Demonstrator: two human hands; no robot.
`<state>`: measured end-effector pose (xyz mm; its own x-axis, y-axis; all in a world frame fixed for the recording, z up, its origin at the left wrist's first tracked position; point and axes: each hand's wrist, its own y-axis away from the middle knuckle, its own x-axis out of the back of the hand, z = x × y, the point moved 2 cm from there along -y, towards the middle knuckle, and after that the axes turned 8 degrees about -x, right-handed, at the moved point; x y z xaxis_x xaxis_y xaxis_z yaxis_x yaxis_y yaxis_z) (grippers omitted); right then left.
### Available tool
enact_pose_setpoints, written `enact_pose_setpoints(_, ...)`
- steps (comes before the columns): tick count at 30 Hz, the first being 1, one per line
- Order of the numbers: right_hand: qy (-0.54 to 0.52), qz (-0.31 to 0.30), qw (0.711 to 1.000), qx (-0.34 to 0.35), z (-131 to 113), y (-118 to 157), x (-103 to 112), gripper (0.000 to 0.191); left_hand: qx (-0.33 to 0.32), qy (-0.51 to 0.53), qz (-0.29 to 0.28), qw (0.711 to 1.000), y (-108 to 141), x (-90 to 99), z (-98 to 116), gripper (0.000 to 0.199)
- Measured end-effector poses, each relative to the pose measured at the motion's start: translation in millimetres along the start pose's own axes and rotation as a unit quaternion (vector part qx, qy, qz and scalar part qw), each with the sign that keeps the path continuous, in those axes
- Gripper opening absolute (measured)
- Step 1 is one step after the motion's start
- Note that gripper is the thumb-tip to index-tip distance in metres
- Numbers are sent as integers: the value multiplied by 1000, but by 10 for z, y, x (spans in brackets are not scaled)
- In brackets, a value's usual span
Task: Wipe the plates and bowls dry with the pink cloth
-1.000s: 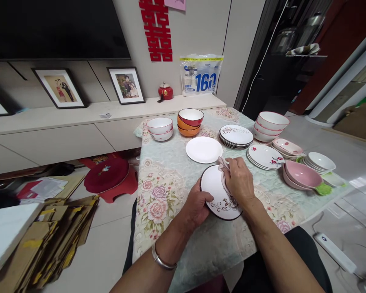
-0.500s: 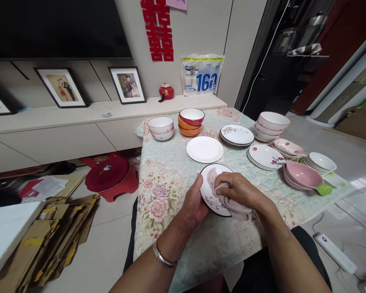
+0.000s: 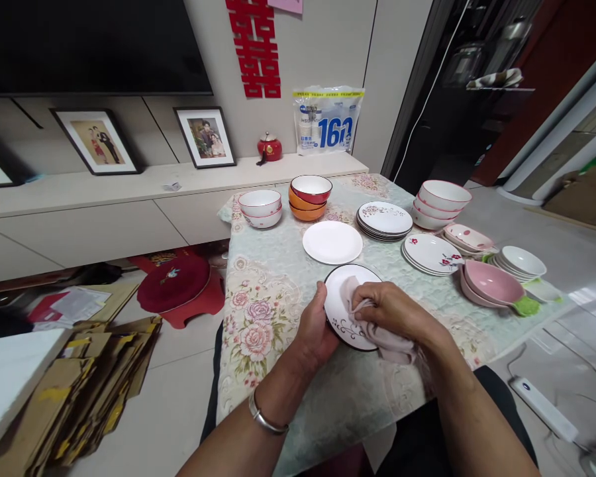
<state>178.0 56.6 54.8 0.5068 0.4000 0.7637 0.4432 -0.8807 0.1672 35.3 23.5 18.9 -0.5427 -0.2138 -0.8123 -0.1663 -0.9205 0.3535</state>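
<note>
Head view: which thing is in the hands, please, and where is it?

It is a small plate (image 3: 335, 301), white with a dark rim, held before the body over the near part of the table (image 3: 322, 417). Just beyond it, apart, lies a plain dish (image 3: 332, 242). Whether the plate's underside touches the table, I cannot tell.

How will such a plate handle?

I judge it rather light and quite stiff, because it looks like ceramic. It will not bend, but it may chip or break if it falls. The glazed face is probably slippery, so I would take hold at the rim, with support from below.

And is it held so?

Yes, the left hand (image 3: 318, 328) is closed around the left edge. Its thumb stands up beside the rim; the other fingers go behind the plate, and I cannot see how far they reach.

What has the right hand (image 3: 395, 308)?

It is gathered around a cloth (image 3: 390, 341), which looks soft and thin. The fingers are bent and press one part onto the plate's face; the rest hangs over the right edge.

How are the arms posed?

Both forearms come up from below and lean inward. The right hand shows its back upward.
</note>
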Motion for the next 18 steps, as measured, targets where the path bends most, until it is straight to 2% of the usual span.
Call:
enact_pose_setpoints(2,39,49,996,-58,87,1,76,6,-9,-5,2,1000,-5,3,-5,54)
enact_pose_setpoints(4,82,131,984,-93,103,-33,91,7,-11,-4,-4,1000,-10,8,-14,52)
enact_pose_setpoints(6,101,198,971,-87,29,-83,23,12,-13,3,-7,1000,-11,11,-18,50)
enact_pose_setpoints(8,87,221,970,-45,-102,-124,-94,14,-10,14,-6,1000,-10,10,-13,49)
enact_pose_setpoints(10,62,190,980,20,-231,-130,-200,12,-4,24,-9,1000,-9,6,-1,50)
enact_pose_setpoints(13,18,78,994,78,-285,-68,-234,10,-4,30,-4,1000,-11,3,24,52)
enact_pose_setpoints(16,-3,-38,998,53,-140,17,-124,9,-8,30,6,1000,-12,-6,35,56)
enact_pose_setpoints(18,22,-47,999,-4,1,40,-16,8,-12,28,10,999,-8,-18,36,54)
